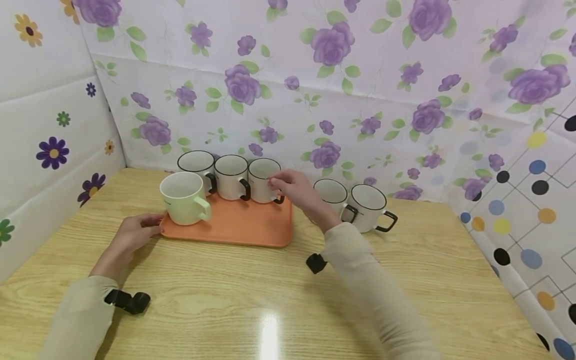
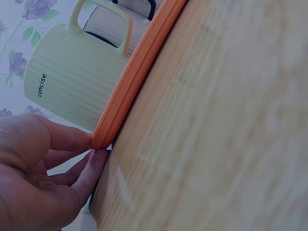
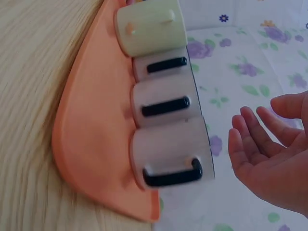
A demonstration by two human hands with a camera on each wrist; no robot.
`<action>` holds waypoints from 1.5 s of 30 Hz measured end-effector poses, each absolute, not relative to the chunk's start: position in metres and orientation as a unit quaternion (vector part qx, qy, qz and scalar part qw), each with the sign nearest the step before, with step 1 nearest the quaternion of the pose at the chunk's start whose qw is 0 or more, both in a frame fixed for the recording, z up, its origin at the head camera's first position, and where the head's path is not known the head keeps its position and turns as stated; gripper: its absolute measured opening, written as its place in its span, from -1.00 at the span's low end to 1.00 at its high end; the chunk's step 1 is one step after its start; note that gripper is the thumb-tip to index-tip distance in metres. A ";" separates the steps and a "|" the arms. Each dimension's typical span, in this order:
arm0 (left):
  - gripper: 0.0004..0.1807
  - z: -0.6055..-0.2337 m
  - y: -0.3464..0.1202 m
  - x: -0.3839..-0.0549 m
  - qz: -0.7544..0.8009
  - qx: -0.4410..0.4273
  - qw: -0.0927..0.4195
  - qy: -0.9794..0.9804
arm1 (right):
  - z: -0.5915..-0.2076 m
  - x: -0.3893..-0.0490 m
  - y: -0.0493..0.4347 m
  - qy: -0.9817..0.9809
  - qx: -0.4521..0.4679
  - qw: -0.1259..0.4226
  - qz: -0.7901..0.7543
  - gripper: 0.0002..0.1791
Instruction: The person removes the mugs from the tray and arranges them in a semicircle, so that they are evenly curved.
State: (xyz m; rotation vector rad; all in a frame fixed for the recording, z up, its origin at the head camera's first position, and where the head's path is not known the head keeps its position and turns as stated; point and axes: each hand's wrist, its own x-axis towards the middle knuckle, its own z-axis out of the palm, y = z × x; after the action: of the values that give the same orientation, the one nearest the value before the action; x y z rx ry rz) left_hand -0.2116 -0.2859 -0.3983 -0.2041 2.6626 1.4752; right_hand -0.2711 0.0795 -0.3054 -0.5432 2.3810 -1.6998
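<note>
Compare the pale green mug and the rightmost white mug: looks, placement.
Color: the pale green mug has a matching green handle; the rightmost white mug has a black one.
Rim: the white mug's is edged in black; the green mug's has no dark edging.
Place: the green mug stands on the orange tray, the white mug on the wood-grain table.
Shared: both upright.

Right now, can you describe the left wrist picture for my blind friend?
A left hand pinches the corner of an orange tray on a wooden table. On the tray stands a pale green mug reading "concise," with a white mug behind.
</note>
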 end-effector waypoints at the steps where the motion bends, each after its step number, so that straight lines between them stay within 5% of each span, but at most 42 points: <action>1: -0.46 -0.398 -0.286 -0.212 0.484 -0.066 0.046 0.871 | -0.305 -0.271 0.074 0.795 -0.183 0.088 -0.572 -0.62; 23: -0.47 -0.401 -0.287 -0.208 0.478 -0.063 0.041 0.875 | -0.348 -0.262 -0.043 0.749 -0.152 0.141 -0.629 -0.68; 36: -0.48 -0.397 -0.281 -0.213 0.479 -0.064 0.033 0.875 | -0.359 -0.266 -0.061 0.734 -0.096 0.135 -0.659 -0.68; 45: -0.47 -0.399 -0.286 -0.212 0.482 -0.067 0.039 0.873 | -0.367 -0.263 -0.060 0.740 -0.175 0.145 -0.633 -0.64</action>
State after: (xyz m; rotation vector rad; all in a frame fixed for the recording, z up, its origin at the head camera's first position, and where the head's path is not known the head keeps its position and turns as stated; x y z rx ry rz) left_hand -0.2120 -0.2858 -0.3988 -0.2067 2.6770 1.4774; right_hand -0.2628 -0.0597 -0.3673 -0.5035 2.1329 -1.8223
